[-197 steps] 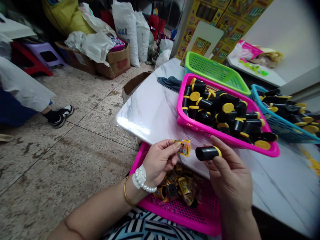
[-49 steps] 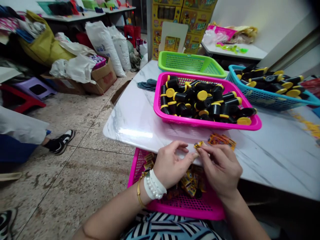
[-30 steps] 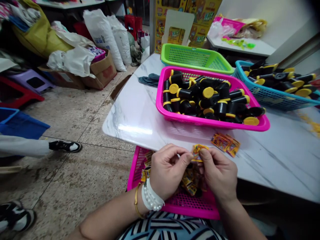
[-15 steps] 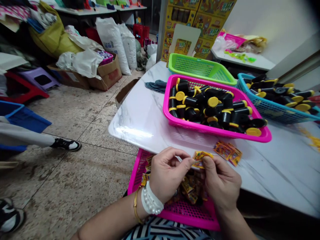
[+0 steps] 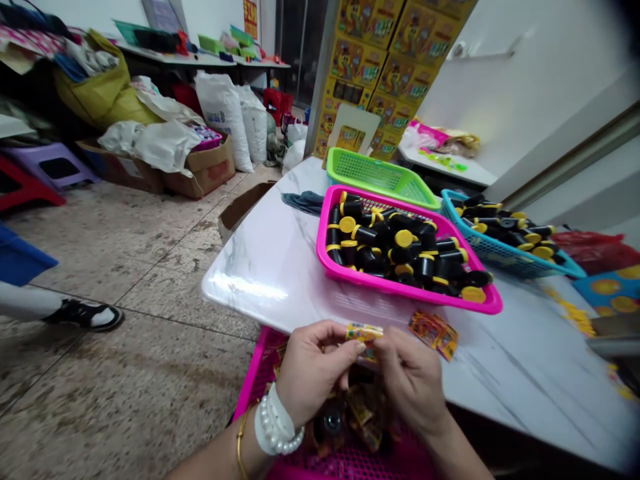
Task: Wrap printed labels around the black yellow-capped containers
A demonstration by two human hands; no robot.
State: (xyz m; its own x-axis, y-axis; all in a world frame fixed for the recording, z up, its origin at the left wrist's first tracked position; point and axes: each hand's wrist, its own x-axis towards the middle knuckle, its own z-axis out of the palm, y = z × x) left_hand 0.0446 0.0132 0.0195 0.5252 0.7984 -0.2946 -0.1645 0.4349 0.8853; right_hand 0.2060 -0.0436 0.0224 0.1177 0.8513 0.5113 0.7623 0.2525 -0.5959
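Note:
My left hand (image 5: 313, 367) and my right hand (image 5: 413, 380) meet over a lower pink basket (image 5: 251, 377). Between their fingertips is a small yellow printed label (image 5: 365, 332), pinched at both ends; it looks folded or rolled. Below my hands the basket holds yellow printed pieces (image 5: 364, 408) and a dark round container (image 5: 331, 421), partly hidden. A small stack of orange printed labels (image 5: 434, 333) lies on the table just beyond my right hand. Further back, a pink basket (image 5: 400, 285) is full of black canisters (image 5: 367, 235) with yellow caps.
The white marbled table (image 5: 250, 273) has a rounded left corner. Behind stand a green basket (image 5: 425, 197) and a blue basket (image 5: 520, 259) with more capped canisters. A dark cloth (image 5: 303, 202) lies near the left edge. Stacked yellow boxes (image 5: 385, 73) rise behind. Someone's shoe (image 5: 87, 313) is on the floor.
The view has tilted up and swung right, so the scene sits lower and further left. The label has turned in my fingers, and my right fingers have closed further over its end.

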